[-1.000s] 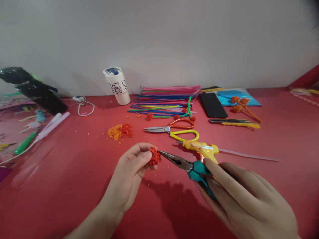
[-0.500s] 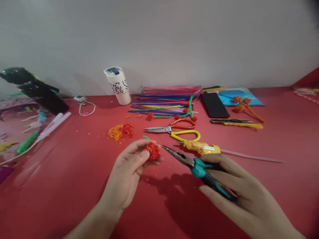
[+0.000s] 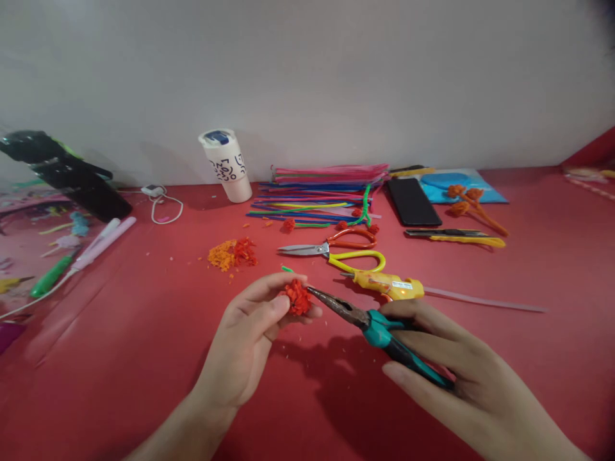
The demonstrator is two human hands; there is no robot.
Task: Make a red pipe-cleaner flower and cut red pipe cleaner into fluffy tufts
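Observation:
My left hand [image 3: 259, 310] pinches a small fluffy red flower head [image 3: 298, 298] between thumb and fingers, with a short green stem [image 3: 287, 269] showing just beyond the fingertips. In my right hand [image 3: 461, 365] are needle-nose pliers [image 3: 379, 326] with teal and black handles. Their tips are at the right edge of the red flower head; whether they grip a piece of it is too small to tell. Behind the hands lie scissors [image 3: 327, 248] with one red and one yellow handle, and a yellow glue gun [image 3: 389, 285] with a clear glue stick in its back.
Orange and red clippings [image 3: 223, 255] are heaped left of the scissors. Pipe cleaners [image 3: 312, 192] lie along the wall, near a white tumbler [image 3: 225, 165]. At right are a black phone [image 3: 413, 202], a craft knife [image 3: 446, 233] and orange flowers [image 3: 473, 200]; a black bottle [image 3: 72, 179] leans at left.
The pliers have moved slightly left, bringing their tips to the red flower head. My left hand has turned the flower head a little and shifted it slightly down.

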